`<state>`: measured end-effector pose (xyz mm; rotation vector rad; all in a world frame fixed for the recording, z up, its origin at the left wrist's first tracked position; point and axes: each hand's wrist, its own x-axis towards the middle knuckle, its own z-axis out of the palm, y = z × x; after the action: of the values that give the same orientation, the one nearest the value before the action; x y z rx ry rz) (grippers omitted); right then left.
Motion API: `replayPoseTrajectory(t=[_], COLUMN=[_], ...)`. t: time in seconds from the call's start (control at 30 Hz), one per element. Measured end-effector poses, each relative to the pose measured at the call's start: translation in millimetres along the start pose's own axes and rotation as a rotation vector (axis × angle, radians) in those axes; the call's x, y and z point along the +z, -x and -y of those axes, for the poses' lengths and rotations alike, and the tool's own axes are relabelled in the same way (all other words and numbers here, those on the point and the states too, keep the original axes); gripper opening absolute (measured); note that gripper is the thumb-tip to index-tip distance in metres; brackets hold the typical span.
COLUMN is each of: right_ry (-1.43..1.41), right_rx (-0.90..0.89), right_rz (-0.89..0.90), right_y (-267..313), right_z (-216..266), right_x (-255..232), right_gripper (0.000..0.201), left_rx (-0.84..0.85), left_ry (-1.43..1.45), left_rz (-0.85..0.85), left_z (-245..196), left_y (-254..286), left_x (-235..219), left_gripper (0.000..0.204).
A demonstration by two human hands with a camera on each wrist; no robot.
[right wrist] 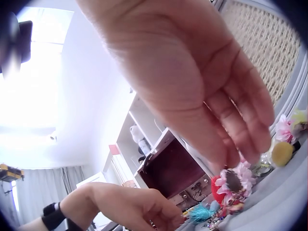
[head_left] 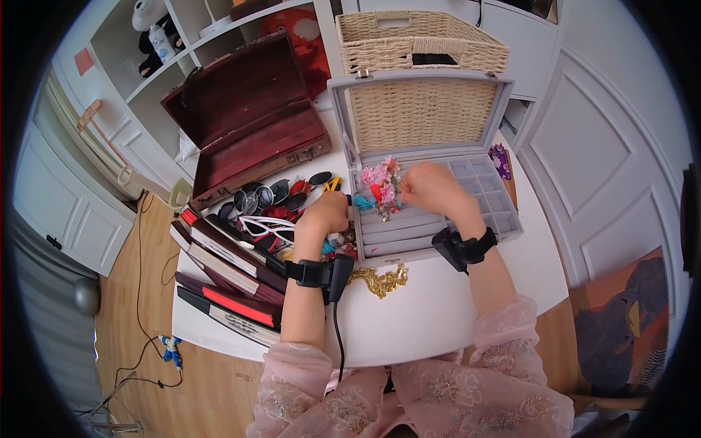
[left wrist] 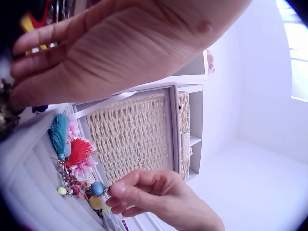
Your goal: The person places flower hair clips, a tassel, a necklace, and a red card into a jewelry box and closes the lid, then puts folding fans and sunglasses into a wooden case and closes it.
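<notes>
Over the pile of trinkets beside the grey jewelry box, the left hand is curled downward. Its thumb and fingers pinch a dark metallic trinket at the left wrist view's edge. Inside the box's left part lie pink flowers, a red tassel and a teal tassel. The right hand is over these ornaments, its fingers bent toward the thumb. Its fingertips are beside a blue bead and above a pink flower; whether they grip anything cannot be told.
An open dark red case stands at the back left, with sunglasses before it. Books lie at the table's left. A gold chain lies in front of the box. Behind the box's raised lid is a wicker basket.
</notes>
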<state>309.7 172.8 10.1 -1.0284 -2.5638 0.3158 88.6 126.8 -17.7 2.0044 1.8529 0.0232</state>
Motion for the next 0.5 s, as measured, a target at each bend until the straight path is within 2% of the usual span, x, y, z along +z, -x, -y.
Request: replayPoseTrajectory(t=[0.03, 0.3, 0.5], right_ry=[0.117, 0.115, 0.179], right_rx=[0.03, 0.106, 0.131], right_rz=[0.074, 0.143, 0.168], right_y=[1, 2, 2], right_z=[-3, -12, -16], right_x=[2, 6, 10], right_gripper=[0.013, 0.008, 0.009], left_rx=[-0.001, -0.008, 0.085], left_ry=[0.003, 0.023, 0.102], left_rz=[-0.01, -0.025, -0.097], left_z=[1, -2, 3], left_y=[1, 16, 26], left_x=[0, -16, -25], left_gripper=[0.019, 0.025, 0.023])
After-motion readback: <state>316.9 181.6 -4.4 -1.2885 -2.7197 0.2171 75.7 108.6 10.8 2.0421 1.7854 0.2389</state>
